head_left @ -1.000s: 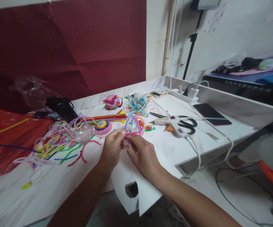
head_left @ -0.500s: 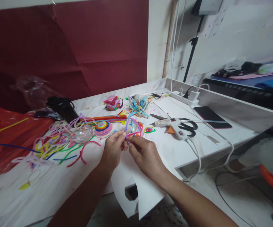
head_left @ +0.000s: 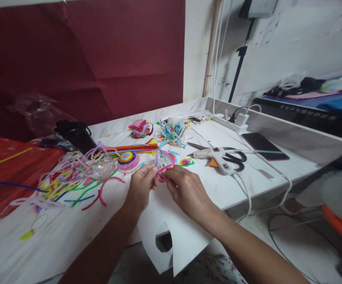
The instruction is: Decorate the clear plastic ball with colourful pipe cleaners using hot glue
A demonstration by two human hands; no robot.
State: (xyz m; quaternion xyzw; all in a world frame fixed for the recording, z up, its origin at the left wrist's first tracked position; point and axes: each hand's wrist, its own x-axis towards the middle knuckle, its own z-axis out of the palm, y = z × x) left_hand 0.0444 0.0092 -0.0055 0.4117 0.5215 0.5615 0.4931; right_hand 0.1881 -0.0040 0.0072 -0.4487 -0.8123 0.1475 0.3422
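Observation:
In front of me is a small clear dome edged with purple and pink pipe cleaners (head_left: 158, 157). My left hand (head_left: 141, 184) pinches its near left side, thumb against fingers. From the right, my right hand (head_left: 188, 189) is closed on the pink edge, fingertips pressed together. The near part of the piece is hidden by my fingers. Beside my left hand lies a dome wound in coloured rings (head_left: 128, 161). Just beyond my right hand is a small eye-shaped piece with a green outline (head_left: 186, 162).
A glue gun (head_left: 222, 159) and black-handled scissors (head_left: 236, 157) lie to the right, near a phone (head_left: 265, 146). Tangled pipe cleaners (head_left: 61, 179) and a black bottle (head_left: 75, 136) are at left. A cut white sheet (head_left: 185, 236) hangs over the front edge.
My right hand has shifted slightly right, away from my left fingertips. The dome has turned a little and sits lower between the hands. The whole view has drifted slightly.

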